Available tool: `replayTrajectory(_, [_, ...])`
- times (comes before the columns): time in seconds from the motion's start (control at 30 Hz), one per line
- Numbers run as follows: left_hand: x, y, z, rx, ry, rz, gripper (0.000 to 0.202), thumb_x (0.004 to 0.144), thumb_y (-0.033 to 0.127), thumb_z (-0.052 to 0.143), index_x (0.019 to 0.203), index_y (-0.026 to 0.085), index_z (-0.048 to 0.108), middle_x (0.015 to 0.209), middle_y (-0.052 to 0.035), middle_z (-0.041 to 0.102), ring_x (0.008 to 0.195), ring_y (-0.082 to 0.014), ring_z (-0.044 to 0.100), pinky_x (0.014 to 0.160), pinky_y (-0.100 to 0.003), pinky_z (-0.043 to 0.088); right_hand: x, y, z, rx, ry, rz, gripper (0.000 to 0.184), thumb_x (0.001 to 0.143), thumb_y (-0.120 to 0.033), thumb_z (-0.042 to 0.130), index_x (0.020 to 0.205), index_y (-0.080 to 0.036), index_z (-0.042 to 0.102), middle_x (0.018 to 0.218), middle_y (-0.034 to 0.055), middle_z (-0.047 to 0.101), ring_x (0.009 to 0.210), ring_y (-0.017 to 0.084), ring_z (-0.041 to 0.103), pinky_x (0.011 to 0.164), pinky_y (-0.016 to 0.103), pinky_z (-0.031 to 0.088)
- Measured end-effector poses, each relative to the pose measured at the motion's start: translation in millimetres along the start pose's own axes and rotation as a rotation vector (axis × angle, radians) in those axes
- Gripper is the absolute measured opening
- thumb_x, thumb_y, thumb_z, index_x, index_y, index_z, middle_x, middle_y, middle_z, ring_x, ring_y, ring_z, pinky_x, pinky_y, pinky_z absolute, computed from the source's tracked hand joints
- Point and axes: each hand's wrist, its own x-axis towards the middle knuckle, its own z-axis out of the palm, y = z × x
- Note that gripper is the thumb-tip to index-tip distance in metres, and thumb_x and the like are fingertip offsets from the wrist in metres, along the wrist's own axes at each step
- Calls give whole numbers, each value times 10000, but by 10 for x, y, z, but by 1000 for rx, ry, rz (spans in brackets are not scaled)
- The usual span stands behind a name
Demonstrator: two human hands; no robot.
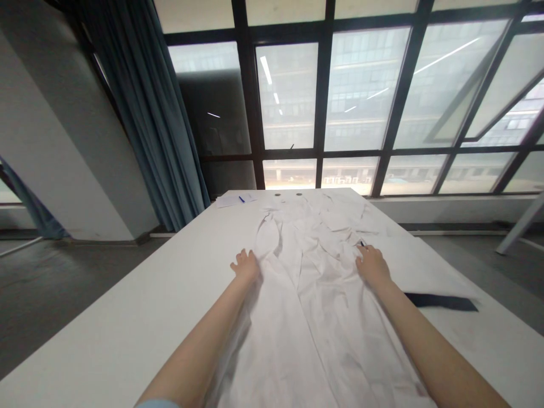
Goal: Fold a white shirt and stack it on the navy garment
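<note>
A long white coat (293, 317) lies spread along the table, creased, with a seam or front opening running down its middle. My left hand (246, 265) is at the coat's left edge, its outer fingers apart and bent while the inner ones pinch the cloth. At the right edge, my right hand (373, 265) has its fingers curled onto the fabric. A small dark object (362, 244) shows just beyond those fingertips; its kind cannot be made out. The coat's far part is bunched and wrinkled.
The coat rests on a long white table (170, 300). A dark strip (444, 301) lies right of my right forearm. Paper with a blue pen (242, 199) is at the far left, near two small round dark spots. Beyond stand windows and a blue curtain (148, 113).
</note>
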Motion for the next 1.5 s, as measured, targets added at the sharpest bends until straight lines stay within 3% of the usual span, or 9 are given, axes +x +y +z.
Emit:
replayTrajectory(0.1, [8,362,-81,64,70,196,469,728,206,447,1192,185,381,1341,-109,268,1220,-277,189,945,-528,145,194,-367,-29,109,-25,-154,348,770,-222,394,1085,-132,511,1093,119,511,1015,220,427,882,317,294])
replayTrajectory(0.27, [-118,779,147,19,-161,441,462,766,373,427,1202,230,369,1297,-64,368,1225,-246,210,975,-517,86,197,-924,356,218,-206,-266,441,766,-297,446,1183,-154,434,1235,90,441,1142,204,347,952,333,216])
replayTrajectory(0.5, [-379,644,525,11,-91,457,207,778,277,442,929,244,581,964,-51,599,1077,-245,395,942,-580,-34,-57,-1004,676,221,-181,-278,255,805,-235,388,961,-208,587,962,59,605,970,179,481,971,376,114])
replayTrajectory(0.8, [-312,630,54,38,-65,602,195,741,191,443,735,226,635,752,-37,636,839,-191,544,993,-486,-12,97,-866,329,198,-332,-168,240,737,-401,488,797,-203,608,865,48,638,856,197,543,910,410,183])
replayTrajectory(0.9, [-354,622,-47,136,-237,555,194,705,179,461,673,214,648,725,-52,655,778,-197,576,978,-475,96,159,-946,249,51,-405,-123,277,705,-428,518,827,-198,612,871,79,637,866,237,540,870,453,208])
replayTrajectory(1.0, [-456,681,-139,255,-378,464,190,678,180,468,680,201,657,757,-76,667,806,-220,587,957,-484,139,251,-1178,262,-3,-298,-174,306,712,-407,520,926,-197,584,942,101,608,930,250,508,816,402,273])
replayTrajectory(1.17, [-599,800,-314,337,-497,367,251,673,348,485,709,171,659,815,-120,661,874,-264,571,944,-495,148,401,-1443,582,109,-150,-158,349,692,-359,557,989,-175,555,941,98,604,928,224,510,800,333,300])
replayTrajectory(1.33, [-604,802,-318,326,-486,304,384,740,420,397,819,142,650,918,-159,636,928,-283,547,900,-470,227,454,-1336,930,558,-164,17,272,681,-287,556,924,-181,616,855,81,646,839,208,563,753,317,363])
replayTrajectory(1.5, [-653,811,-142,300,-438,272,259,683,309,507,803,125,643,890,-180,637,885,-316,556,896,-501,168,485,-1221,848,734,-157,34,219,676,-248,527,843,-171,647,802,49,666,741,160,597,668,254,422])
